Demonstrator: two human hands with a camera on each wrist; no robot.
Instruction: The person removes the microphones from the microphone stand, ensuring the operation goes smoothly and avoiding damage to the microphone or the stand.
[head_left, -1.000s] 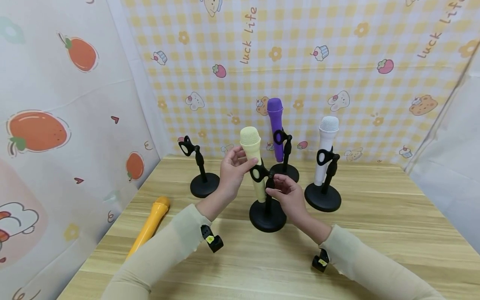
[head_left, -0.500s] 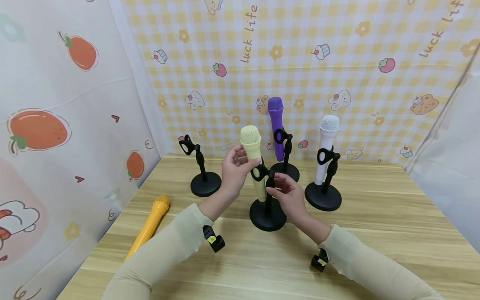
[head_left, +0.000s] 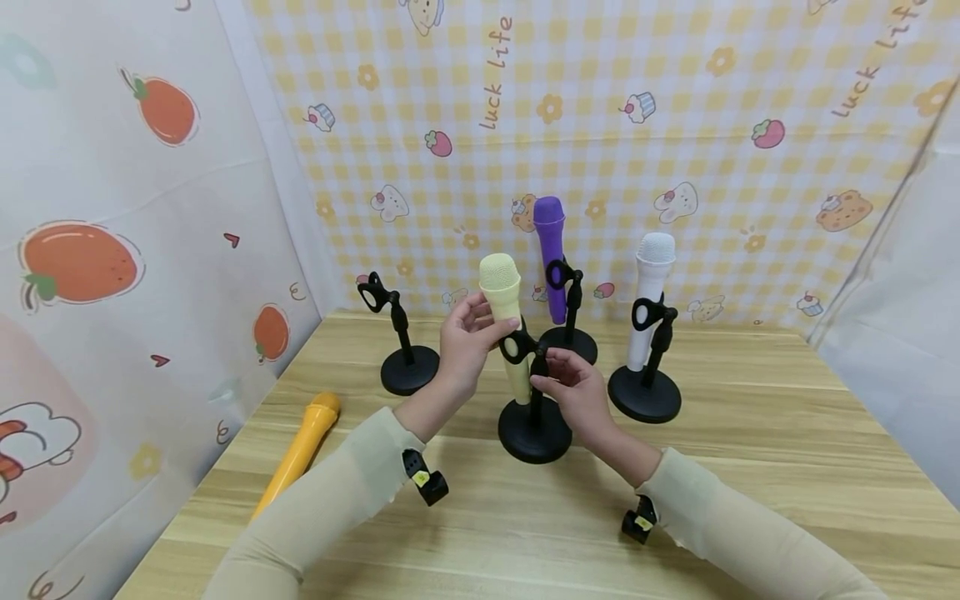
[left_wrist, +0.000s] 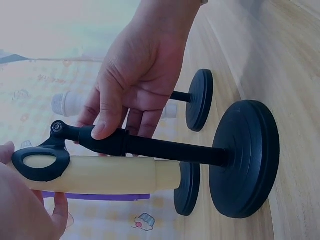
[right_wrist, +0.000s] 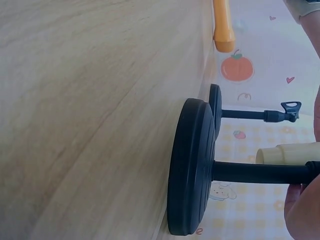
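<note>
A pale yellow microphone (head_left: 500, 281) sits tilted in the ring clip of a black desk stand (head_left: 534, 433). My left hand (head_left: 465, 342) grips it just below its mesh head, thumb in front and fingers behind. With thumb and fingers my right hand (head_left: 581, 396) pinches the upper post of that same stand. In the left wrist view the clip (left_wrist: 42, 162) wraps the microphone's body, and the right thumb lies on the post's collar. The stand's round base (right_wrist: 192, 167) rests on the table in the right wrist view.
Behind stands a purple microphone (head_left: 551, 242) in its stand, with a white microphone (head_left: 654, 258) in another at right. A black stand (head_left: 405, 367) at back left has a vacant clip. An orange microphone (head_left: 300, 450) lies on the wooden table (head_left: 735, 392) at left.
</note>
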